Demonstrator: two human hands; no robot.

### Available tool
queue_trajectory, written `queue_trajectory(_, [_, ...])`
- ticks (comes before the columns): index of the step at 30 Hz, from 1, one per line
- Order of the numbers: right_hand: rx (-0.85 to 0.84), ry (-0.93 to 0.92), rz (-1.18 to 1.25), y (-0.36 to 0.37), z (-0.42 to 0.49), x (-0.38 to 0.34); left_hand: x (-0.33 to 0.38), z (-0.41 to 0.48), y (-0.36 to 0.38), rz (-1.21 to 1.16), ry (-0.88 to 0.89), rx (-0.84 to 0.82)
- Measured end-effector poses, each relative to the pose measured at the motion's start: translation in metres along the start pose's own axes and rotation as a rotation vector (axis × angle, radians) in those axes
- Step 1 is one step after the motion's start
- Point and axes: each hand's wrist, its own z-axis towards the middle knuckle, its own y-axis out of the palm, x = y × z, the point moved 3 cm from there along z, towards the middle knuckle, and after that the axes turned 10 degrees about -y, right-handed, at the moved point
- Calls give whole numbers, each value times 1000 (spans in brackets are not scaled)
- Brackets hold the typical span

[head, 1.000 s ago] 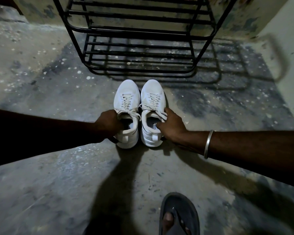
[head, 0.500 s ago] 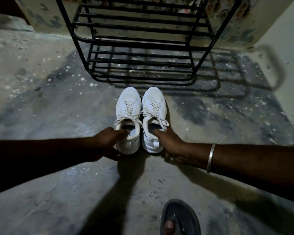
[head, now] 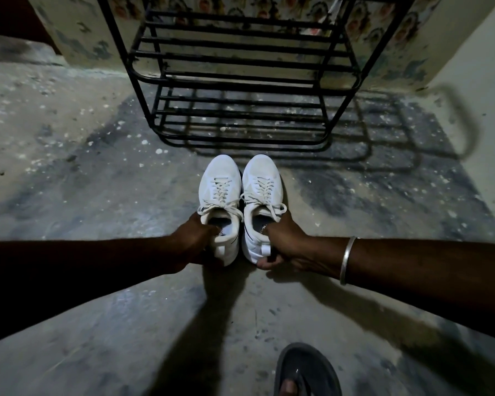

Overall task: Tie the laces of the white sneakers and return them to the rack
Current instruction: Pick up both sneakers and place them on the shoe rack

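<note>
Two white sneakers stand side by side on the floor, toes pointing at the rack, laces tied in bows. My left hand [head: 196,242] grips the heel collar of the left sneaker [head: 219,192], fingers inside the opening. The right sneaker [head: 263,190] is held at its heel by my right hand [head: 286,244], with the thumb under the heel and fingers over the collar. The black metal shoe rack [head: 240,84] stands just beyond the toes, its barred shelves bare.
The floor is rough stained concrete. A patterned wall [head: 77,30] rises behind the rack and a pale wall [head: 475,67] closes the right side. My foot in a dark sandal [head: 306,372] rests at the bottom edge. A metal bangle [head: 347,260] circles my right wrist.
Both hands shifted from the sides of the sneakers to a grip on the heel collars. The view has tilted up, showing more of the rack.
</note>
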Motion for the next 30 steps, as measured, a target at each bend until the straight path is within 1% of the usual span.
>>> queue_trajectory(4, [33,-57,-19,-1,-16,-12,4,-1,0,59,47,57])
queue_trajectory(9, [19,-102,-31,-2,-23,-27,10,-10,4,25,73,137])
queue_trajectory(14, [17,-207,-25,-8,-32,-49,25,-24,1,-11,120,143])
queue_trajectory(15, [23,-245,-65,-11,-32,-54,30,-28,-1,-26,141,140])
queue_trajectory(18, [38,-323,-87,-19,-40,-69,41,-40,-6,-45,191,144])
queue_trajectory(22, [81,-352,-131,-15,-50,-86,55,-68,-6,-39,249,153])
queue_trajectory(26, [61,-376,-204,-22,-65,-110,72,-88,-7,-32,275,171])
queue_trajectory(30, [79,-324,-54,-33,-86,-137,98,-102,-9,-15,256,199])
